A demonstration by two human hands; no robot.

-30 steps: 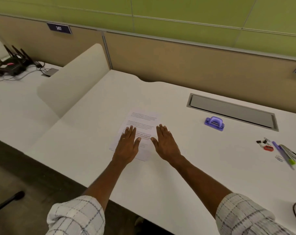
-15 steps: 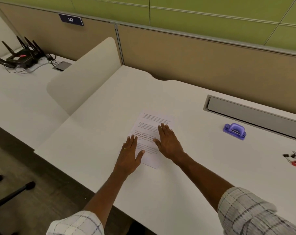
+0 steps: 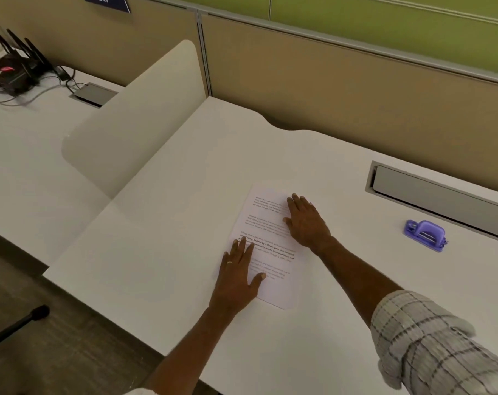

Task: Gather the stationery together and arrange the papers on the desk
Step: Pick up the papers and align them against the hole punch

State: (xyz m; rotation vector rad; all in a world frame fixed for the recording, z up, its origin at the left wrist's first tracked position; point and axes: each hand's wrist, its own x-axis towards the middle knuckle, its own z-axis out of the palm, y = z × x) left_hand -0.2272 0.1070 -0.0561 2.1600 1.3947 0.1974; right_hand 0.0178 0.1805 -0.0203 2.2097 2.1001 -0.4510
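Pressing both of your hands flat on the paper (image 3: 266,229), which lies on the white table (image 3: 185,195).

Your left hand (image 3: 236,277) covers the paper's near left edge, its fingers (image 3: 243,249) straight and close together, the thumb spread out onto the printed sheet and a ring (image 3: 229,262) on one finger. Your right hand (image 3: 306,223) rests on the paper's far right part, fingers (image 3: 297,202) straight and together, gripping nothing. The paper lies flat, tilted a little to the table's front edge. Well to the right of the paper sits a purple hole punch (image 3: 426,235), and beyond that a long grey slot (image 3: 441,195) is set into the table. To the left of the paper a cream divider (image 3: 133,124) stands upright, and further left a black router (image 3: 11,72) rests on the neighbouring desk. Your checked sleeve (image 3: 430,346) shows to the near right of the paper.
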